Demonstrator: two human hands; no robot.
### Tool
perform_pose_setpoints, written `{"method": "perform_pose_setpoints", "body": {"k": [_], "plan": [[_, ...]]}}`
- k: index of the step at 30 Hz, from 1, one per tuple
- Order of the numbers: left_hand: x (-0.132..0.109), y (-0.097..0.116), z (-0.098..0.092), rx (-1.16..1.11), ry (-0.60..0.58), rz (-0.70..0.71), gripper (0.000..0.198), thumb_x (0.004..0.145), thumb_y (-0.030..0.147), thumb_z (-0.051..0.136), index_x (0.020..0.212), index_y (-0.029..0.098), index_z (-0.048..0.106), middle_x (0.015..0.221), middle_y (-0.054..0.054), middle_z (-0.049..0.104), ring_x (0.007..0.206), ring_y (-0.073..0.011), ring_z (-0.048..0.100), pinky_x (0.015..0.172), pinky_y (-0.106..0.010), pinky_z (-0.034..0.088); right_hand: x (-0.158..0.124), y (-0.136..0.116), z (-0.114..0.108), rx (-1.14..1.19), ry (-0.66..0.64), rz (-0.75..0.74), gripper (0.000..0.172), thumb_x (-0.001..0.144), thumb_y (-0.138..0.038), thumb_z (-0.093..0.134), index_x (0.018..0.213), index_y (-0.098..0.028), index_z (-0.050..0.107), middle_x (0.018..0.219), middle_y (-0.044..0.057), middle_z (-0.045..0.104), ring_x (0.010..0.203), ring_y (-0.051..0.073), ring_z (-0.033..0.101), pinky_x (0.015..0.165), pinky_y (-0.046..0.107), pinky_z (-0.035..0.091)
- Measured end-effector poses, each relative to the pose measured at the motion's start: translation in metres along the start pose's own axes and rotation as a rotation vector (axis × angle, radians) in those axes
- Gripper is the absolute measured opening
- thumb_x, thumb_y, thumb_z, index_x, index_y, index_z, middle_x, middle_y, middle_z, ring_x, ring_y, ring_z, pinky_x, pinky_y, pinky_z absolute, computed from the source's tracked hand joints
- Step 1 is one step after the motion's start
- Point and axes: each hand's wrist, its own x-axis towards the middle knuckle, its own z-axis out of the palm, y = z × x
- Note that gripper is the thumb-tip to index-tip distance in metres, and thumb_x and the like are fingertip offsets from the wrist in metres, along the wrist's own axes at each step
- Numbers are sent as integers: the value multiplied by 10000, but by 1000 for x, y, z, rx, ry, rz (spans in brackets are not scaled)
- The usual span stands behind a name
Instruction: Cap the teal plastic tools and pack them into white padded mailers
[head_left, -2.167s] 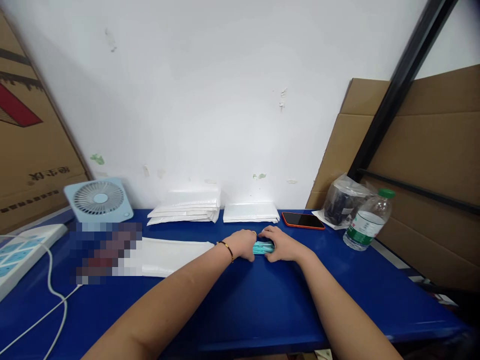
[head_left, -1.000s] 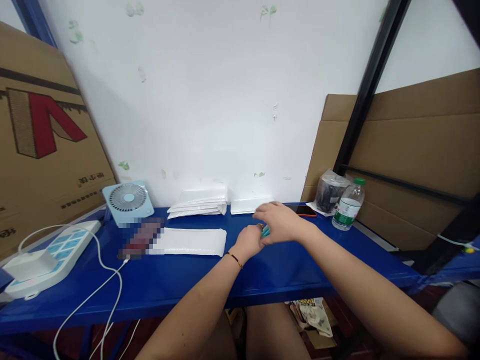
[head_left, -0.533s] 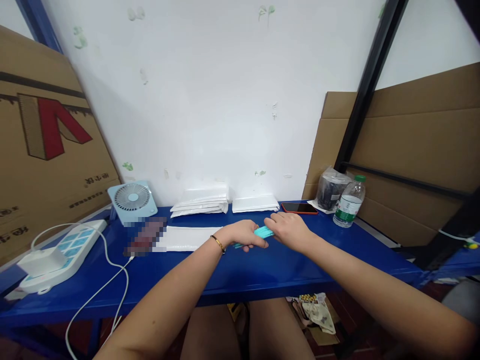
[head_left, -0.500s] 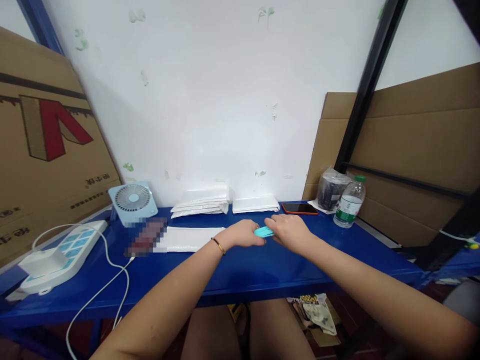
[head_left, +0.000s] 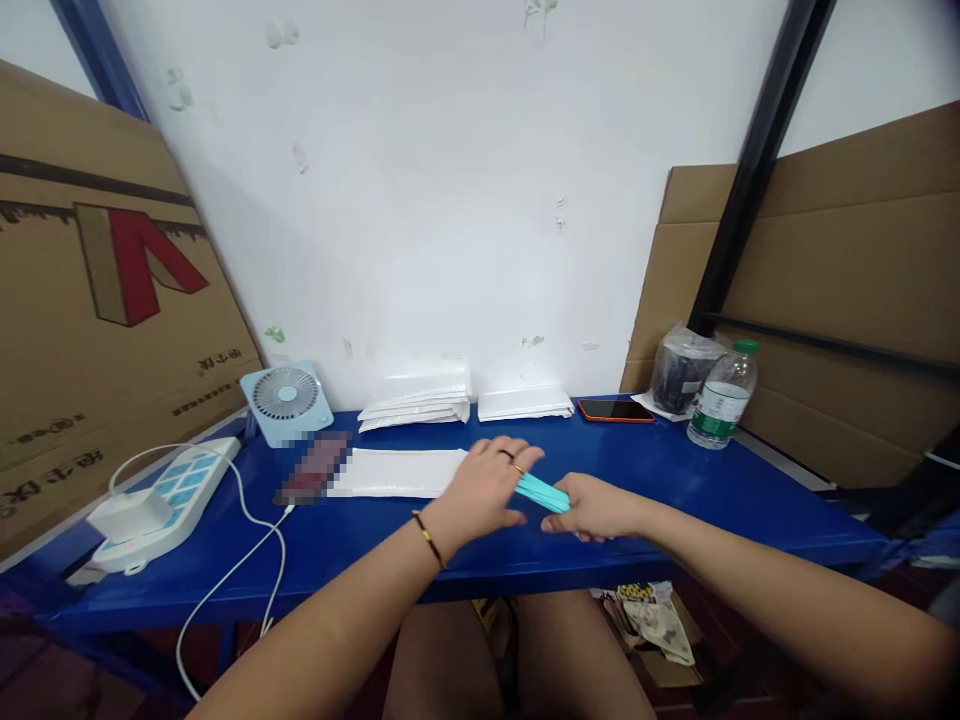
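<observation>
A slim turquoise bundle (head_left: 543, 492), looking like layered or folded strips, is held in front of me over the blue table. My right hand (head_left: 592, 507) is closed around its right end; what exactly it is made of I cannot make out. My left hand (head_left: 491, 485) is at the other end, fingers stretched forward and thumb apart, with the palm turned down. Whether the left fingers touch the bundle is hidden behind the hand. Left of that hand, a flat white packet (head_left: 401, 473) lies on the table, its right end partly covered by the hand.
Stacked white packets (head_left: 416, 400) and a smaller white pile (head_left: 525, 403) lie against the wall. A phone (head_left: 616, 411), a bottle (head_left: 722, 400) and a bagged dark item (head_left: 679, 375) stand right. Left are a fan (head_left: 287, 400), a power strip (head_left: 169, 510) and a cable (head_left: 279, 560).
My left hand has opened from its grip on the turquoise bundle. My right hand has come lower and nearer with the bundle, now tilted. The view has shifted slightly.
</observation>
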Motion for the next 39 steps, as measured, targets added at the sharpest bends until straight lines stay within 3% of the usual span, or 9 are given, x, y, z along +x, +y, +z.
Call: {"method": "perform_pose_setpoints", "body": {"k": [3,7,13,18,21,24,28,35,39], "plan": [[-31,-48,3,28,-212,-195,1147,426,381,801,1387,250,188,1429,-148,256,1287,-370,227,990,-497,232,-3,11,-15,-52,70,30,322,708,-447,608,674,-188,420,431,-63,451,321,60,379,300,163,289],[-60,-94,23,90,-383,-450,761,639,134,623,1339,213,336,1279,-179,464,1108,-331,491,862,-428,391,-7,22,-28,-72,97,12,342,724,-473,586,667,-187,407,458,-51,457,343,63,393,322,166,304],[-32,-94,8,28,-191,-385,466,801,152,400,1259,228,437,989,-102,644,880,-239,609,789,-353,431,-16,20,-35,-77,128,25,359,718,-500,580,690,-191,399,466,-52,448,355,65,392,332,166,309],[-24,-108,16,-8,-498,-313,974,472,231,732,1349,274,311,1320,-143,439,1109,-358,479,863,-437,404,-31,19,-43,-73,162,36,363,715,-503,580,680,-190,399,469,-51,441,370,68,393,340,169,319],[-30,-117,34,60,-486,-368,673,617,129,594,1267,208,440,1086,-168,601,942,-327,583,770,-412,439,-36,23,-46,-76,158,54,352,720,-491,575,681,-187,403,469,-50,438,371,66,387,340,167,316],[-23,-118,28,82,-288,-380,453,725,88,412,1148,207,523,910,-126,649,852,-285,611,736,-385,440,-36,24,-48,-81,145,52,343,721,-484,575,684,-185,412,471,-49,436,380,70,392,347,168,324],[9,-106,1,-143,-156,-348,553,718,135,405,1269,184,395,1058,-104,618,941,-249,588,788,-321,432,-34,20,-53,-85,117,18,340,718,-489,574,690,-185,425,488,-45,440,399,78,403,368,180,343],[28,-65,29,-313,-394,-179,735,770,391,457,1413,205,151,1378,-130,372,1258,-301,338,1007,-451,254,-38,24,-58,-182,117,84,322,722,-486,553,687,-175,473,490,-36,455,405,88,417,397,198,347],[3,-58,45,-335,-498,-148,1142,526,529,681,1418,285,11,1458,-109,206,1322,-359,165,1039,-531,139,-33,37,-61,-488,222,101,251,729,-415,549,707,-166,562,597,20,584,507,135,528,454,218,341]]}}
